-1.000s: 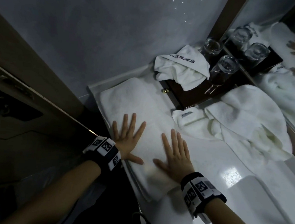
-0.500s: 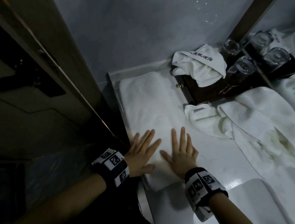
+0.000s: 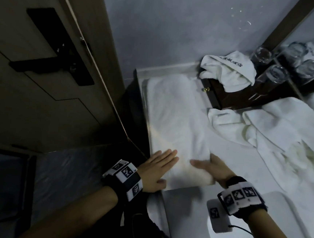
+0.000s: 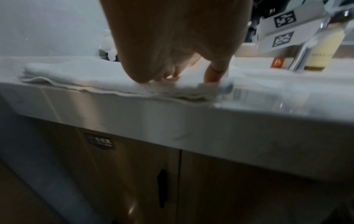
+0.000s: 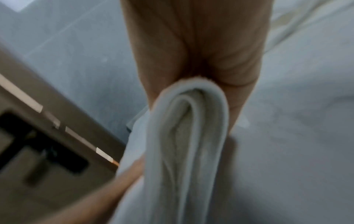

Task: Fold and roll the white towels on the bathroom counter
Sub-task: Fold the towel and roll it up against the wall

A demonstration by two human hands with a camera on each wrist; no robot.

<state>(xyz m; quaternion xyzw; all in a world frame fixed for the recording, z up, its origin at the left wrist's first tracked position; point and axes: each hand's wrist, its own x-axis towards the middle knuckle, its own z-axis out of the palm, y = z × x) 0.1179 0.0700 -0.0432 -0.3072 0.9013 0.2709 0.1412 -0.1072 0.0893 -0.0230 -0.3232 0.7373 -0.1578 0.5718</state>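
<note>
While left hand (image 3: 157, 168) presses, right hand (image 3: 211, 171) now grips towel (image 3: 175, 120).

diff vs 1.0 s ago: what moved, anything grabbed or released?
Both hands slid back along the folded towel to its near end. The right hand, flat on it before, now grips the near right corner, its thumb on top, and has lifted it. The left hand stays flat on the near left part. Crumpled towels, glasses and dark tray unchanged.

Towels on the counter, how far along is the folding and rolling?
Done: one towel lies folded into a long strip. In hand: the right hand grips its near end, apparently starting the roll, while the left hand presses flat. Left: the crumpled towels beside it.
</note>
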